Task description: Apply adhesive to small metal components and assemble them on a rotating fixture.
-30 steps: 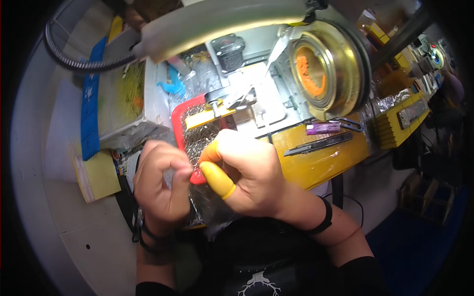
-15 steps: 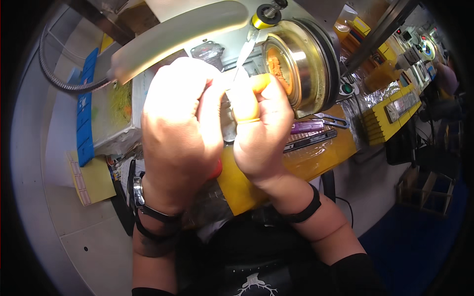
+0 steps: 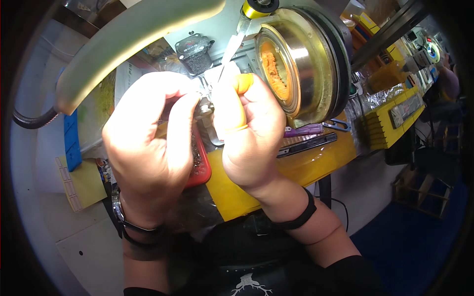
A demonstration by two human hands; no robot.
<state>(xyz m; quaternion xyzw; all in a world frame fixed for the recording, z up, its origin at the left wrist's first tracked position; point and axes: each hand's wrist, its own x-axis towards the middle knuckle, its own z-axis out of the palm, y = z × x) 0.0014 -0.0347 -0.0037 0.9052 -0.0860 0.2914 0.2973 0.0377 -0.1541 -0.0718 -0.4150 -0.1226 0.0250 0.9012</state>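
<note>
Under the lamp, my left hand (image 3: 148, 133) is closed, with its thumb and forefinger pinched. A small shiny metal or clear piece (image 3: 204, 104) shows at its fingertips; glare hides what exactly is gripped. Just to the right, my right hand (image 3: 256, 140) has its fingers curled in, and what they hold is hidden. A yellow finger cot (image 3: 237, 106) covers one of its fingers. A white tapering piece with a thin dark tip (image 3: 232, 52) slants down from beside a yellow spool (image 3: 256, 9), ending close above my right fingertips. Partly behind my left hand lies a red tray (image 3: 203, 176) with small bits inside.
A long curved lamp (image 3: 123, 56) arches over the left side. At the right stands a large round metal-and-clear drum (image 3: 301, 64) with orange material inside. A purple-handled tool (image 3: 303, 130) and a black tool (image 3: 306, 145) lie on the yellow mat (image 3: 237, 195). A dark clear-lidded box (image 3: 195, 52) sits behind.
My hands have moved apart a little, the left one going leftward, uncovering the red tray and the shiny piece. The whole view has shifted, with the lamp now further left.
</note>
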